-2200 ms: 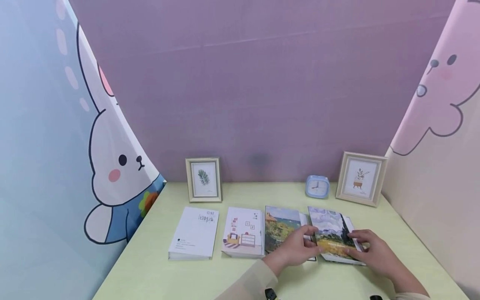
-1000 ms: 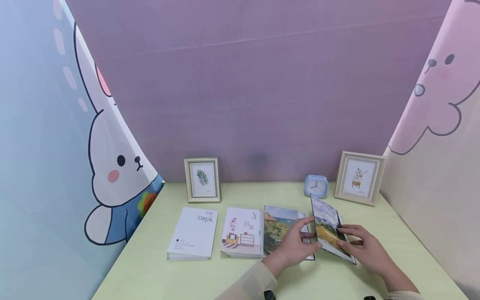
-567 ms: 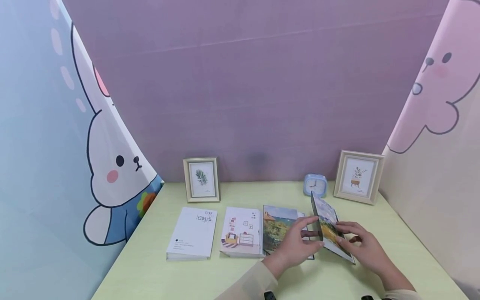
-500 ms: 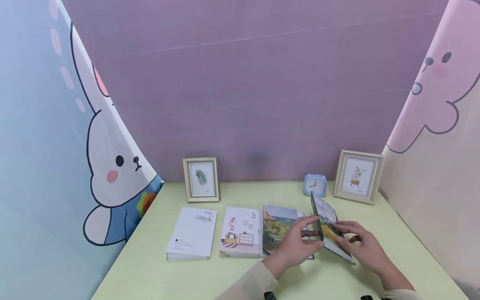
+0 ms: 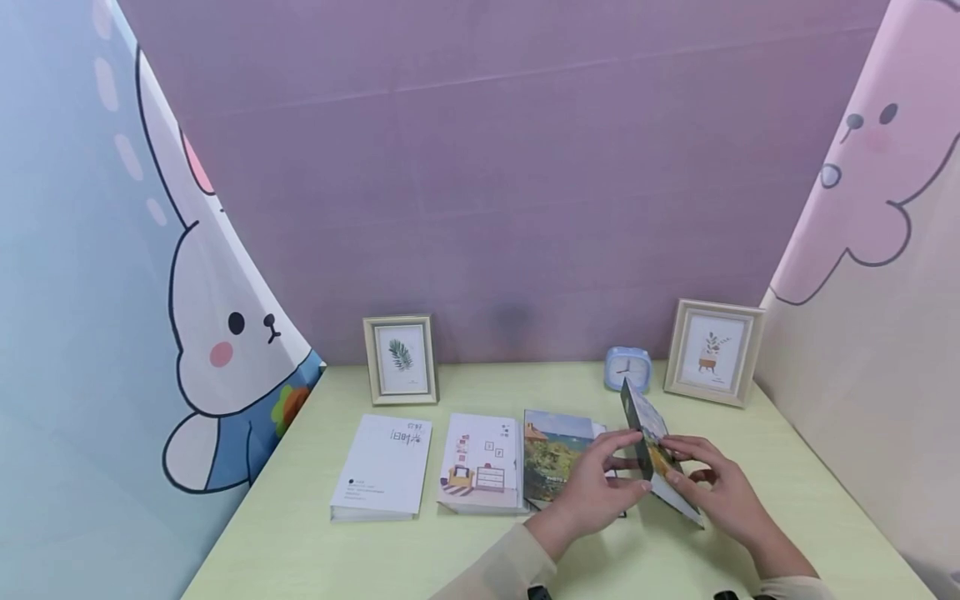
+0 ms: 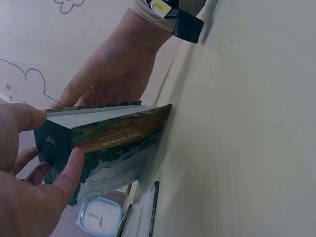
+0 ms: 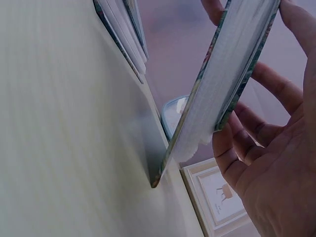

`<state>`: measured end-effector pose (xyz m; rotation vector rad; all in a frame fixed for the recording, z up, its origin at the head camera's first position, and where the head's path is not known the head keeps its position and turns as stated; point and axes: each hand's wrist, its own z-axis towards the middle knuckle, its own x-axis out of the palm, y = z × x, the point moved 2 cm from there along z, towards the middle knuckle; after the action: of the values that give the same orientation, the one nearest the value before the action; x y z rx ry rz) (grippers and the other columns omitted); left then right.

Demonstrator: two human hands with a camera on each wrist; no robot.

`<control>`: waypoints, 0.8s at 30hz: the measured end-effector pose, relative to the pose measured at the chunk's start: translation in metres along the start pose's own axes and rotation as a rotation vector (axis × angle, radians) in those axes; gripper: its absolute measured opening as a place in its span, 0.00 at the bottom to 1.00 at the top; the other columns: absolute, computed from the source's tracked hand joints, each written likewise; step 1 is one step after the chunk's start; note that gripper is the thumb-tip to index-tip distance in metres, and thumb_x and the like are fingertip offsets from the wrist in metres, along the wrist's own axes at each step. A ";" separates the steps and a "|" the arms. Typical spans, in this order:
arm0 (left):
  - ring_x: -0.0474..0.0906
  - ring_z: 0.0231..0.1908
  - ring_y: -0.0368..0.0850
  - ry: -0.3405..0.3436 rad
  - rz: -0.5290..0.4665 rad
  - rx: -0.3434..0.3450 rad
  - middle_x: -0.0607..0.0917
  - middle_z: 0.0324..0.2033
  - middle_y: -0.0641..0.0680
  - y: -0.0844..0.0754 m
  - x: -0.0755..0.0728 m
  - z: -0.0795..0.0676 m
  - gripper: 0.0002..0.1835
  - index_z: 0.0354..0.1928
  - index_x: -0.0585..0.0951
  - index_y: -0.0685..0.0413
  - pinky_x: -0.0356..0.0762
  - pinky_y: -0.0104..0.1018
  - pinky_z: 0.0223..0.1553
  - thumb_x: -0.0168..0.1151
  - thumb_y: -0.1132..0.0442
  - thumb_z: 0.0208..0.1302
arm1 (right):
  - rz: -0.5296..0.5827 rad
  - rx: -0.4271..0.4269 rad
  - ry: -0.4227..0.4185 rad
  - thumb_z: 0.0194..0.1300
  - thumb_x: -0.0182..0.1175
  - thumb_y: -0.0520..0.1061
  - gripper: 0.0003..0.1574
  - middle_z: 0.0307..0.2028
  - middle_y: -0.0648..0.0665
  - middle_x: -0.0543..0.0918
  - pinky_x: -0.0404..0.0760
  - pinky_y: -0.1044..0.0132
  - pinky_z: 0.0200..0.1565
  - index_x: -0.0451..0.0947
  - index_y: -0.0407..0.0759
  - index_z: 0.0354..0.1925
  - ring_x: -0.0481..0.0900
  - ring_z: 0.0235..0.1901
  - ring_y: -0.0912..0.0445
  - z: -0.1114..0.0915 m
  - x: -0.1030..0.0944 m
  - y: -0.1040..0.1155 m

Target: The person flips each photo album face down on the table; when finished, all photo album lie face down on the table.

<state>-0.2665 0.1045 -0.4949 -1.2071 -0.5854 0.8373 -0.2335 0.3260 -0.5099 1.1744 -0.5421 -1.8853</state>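
A photo album (image 5: 651, 433) with a painted landscape cover is tilted up off the table, spine raised toward the left. My left hand (image 5: 592, 490) holds it at the dark green spine, its fingers and thumb around the edges. My right hand (image 5: 722, 492) grips the cover on the other side. In the left wrist view, the words PHOTO ALBUM show on the album's outer cover (image 6: 126, 143). In the right wrist view, white page edges (image 7: 224, 74) lie between the covers, and one lower cover corner is at the table.
A second painted album (image 5: 555, 458), partly hidden by my left hand, lies beside a white album (image 5: 480, 462) with a furniture drawing and a plain white one (image 5: 384, 462). Behind stand a blue clock (image 5: 627, 368), a right frame (image 5: 714, 352) and a left frame (image 5: 401, 358).
The photo album, lying nearly flat at first, has been tilted up at its left side to a steep angle. Both hands have stayed on it; the other albums have not moved.
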 end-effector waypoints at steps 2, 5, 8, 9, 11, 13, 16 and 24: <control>0.81 0.57 0.39 0.001 -0.007 0.008 0.70 0.71 0.42 -0.001 0.001 0.000 0.33 0.73 0.74 0.45 0.84 0.32 0.54 0.69 0.71 0.68 | 0.016 -0.012 -0.003 0.69 0.69 0.37 0.27 0.61 0.40 0.79 0.83 0.67 0.39 0.80 0.42 0.65 0.79 0.50 0.59 0.000 0.000 0.001; 0.81 0.57 0.39 0.003 -0.017 0.013 0.70 0.71 0.42 -0.004 0.002 -0.001 0.33 0.73 0.74 0.46 0.83 0.35 0.57 0.69 0.72 0.67 | 0.038 -0.024 -0.006 0.68 0.69 0.35 0.28 0.61 0.39 0.79 0.83 0.67 0.40 0.80 0.41 0.66 0.79 0.50 0.60 0.001 0.000 0.002; 0.81 0.58 0.40 0.011 -0.039 0.020 0.70 0.71 0.43 -0.006 0.002 -0.002 0.33 0.73 0.74 0.49 0.82 0.40 0.60 0.69 0.73 0.67 | 0.049 -0.030 -0.007 0.67 0.70 0.34 0.30 0.61 0.40 0.79 0.83 0.68 0.40 0.79 0.40 0.66 0.79 0.50 0.59 0.001 0.001 0.002; 0.81 0.58 0.40 0.013 -0.044 0.025 0.70 0.71 0.43 -0.006 0.003 -0.002 0.33 0.72 0.74 0.50 0.82 0.41 0.60 0.68 0.73 0.67 | 0.053 -0.032 -0.007 0.67 0.70 0.34 0.31 0.62 0.41 0.78 0.84 0.68 0.40 0.78 0.40 0.67 0.79 0.50 0.59 0.001 0.001 0.002; 0.80 0.60 0.41 0.017 -0.053 0.038 0.69 0.71 0.44 -0.007 0.003 -0.001 0.32 0.72 0.74 0.52 0.81 0.42 0.61 0.68 0.74 0.67 | 0.063 -0.027 -0.008 0.67 0.70 0.34 0.32 0.62 0.44 0.78 0.84 0.68 0.40 0.78 0.40 0.68 0.79 0.50 0.58 0.001 0.002 0.001; 0.79 0.61 0.42 0.020 -0.053 0.055 0.69 0.71 0.44 -0.008 0.004 -0.001 0.32 0.72 0.74 0.54 0.81 0.42 0.62 0.68 0.74 0.67 | 0.071 -0.022 -0.009 0.67 0.70 0.34 0.33 0.62 0.49 0.78 0.84 0.68 0.41 0.77 0.41 0.69 0.79 0.51 0.57 0.001 0.002 0.001; 0.77 0.63 0.44 0.022 -0.060 0.072 0.70 0.71 0.46 -0.010 0.005 -0.001 0.32 0.72 0.74 0.55 0.80 0.42 0.62 0.67 0.75 0.67 | 0.081 -0.019 -0.008 0.69 0.68 0.34 0.32 0.62 0.56 0.77 0.85 0.69 0.43 0.76 0.42 0.70 0.79 0.53 0.58 0.002 0.001 0.002; 0.76 0.66 0.43 0.015 -0.122 0.030 0.74 0.69 0.47 -0.011 0.007 -0.002 0.33 0.72 0.73 0.54 0.77 0.36 0.64 0.67 0.75 0.67 | 0.141 0.040 0.001 0.75 0.61 0.34 0.29 0.58 0.65 0.78 0.83 0.74 0.49 0.71 0.37 0.71 0.77 0.54 0.69 0.003 0.000 0.005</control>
<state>-0.2582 0.1074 -0.4848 -1.1380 -0.6262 0.7305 -0.2337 0.3233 -0.5048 1.1328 -0.6478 -1.7610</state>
